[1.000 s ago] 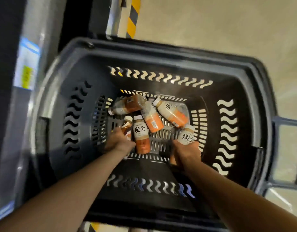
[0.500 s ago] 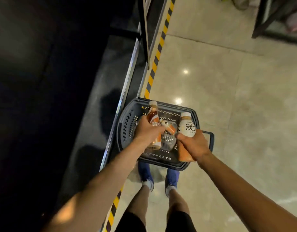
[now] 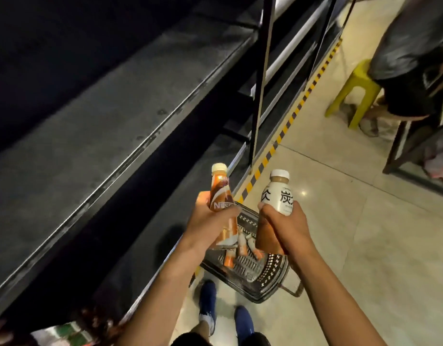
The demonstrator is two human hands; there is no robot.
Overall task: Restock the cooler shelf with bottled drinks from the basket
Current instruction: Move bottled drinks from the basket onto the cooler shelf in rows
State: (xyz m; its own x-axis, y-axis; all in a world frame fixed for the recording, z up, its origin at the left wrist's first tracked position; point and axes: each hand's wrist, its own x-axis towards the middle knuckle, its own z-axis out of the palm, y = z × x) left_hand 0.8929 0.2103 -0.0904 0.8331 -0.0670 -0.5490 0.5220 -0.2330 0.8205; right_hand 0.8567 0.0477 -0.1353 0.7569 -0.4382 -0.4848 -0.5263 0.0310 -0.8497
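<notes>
Head view: left hand [image 3: 210, 221] was wrapped around an orange-brown bottle [image 3: 221, 196] with a cream cap, fingers closed on its lower half, bottle upright with a slight tilt. Right hand [image 3: 285, 226] gripped a white-labelled bottle [image 3: 277, 196] with black characters and a white cap, fingers closed around its brown lower body, bottle upright. The two bottles were held side by side, near each other but not touching, raised above the basket [image 3: 265, 278]. The dark basket sat on the floor [image 3: 365, 221] below the hands, beside the yellow-black striped strip [image 3: 272, 151] along the cooler base; several more bottles [image 3: 242, 245] lay on their sides inside it, partly hidden by the hands. Cooler shelf [image 3: 90, 126], dark and bare where visible, ran diagonally to the left of the hands. Blue shoes [image 3: 208, 305] stood just behind the basket. A yellow stool [image 3: 357, 88] and a seated person, only partly seen, were at upper right, well apart from the basket.
</notes>
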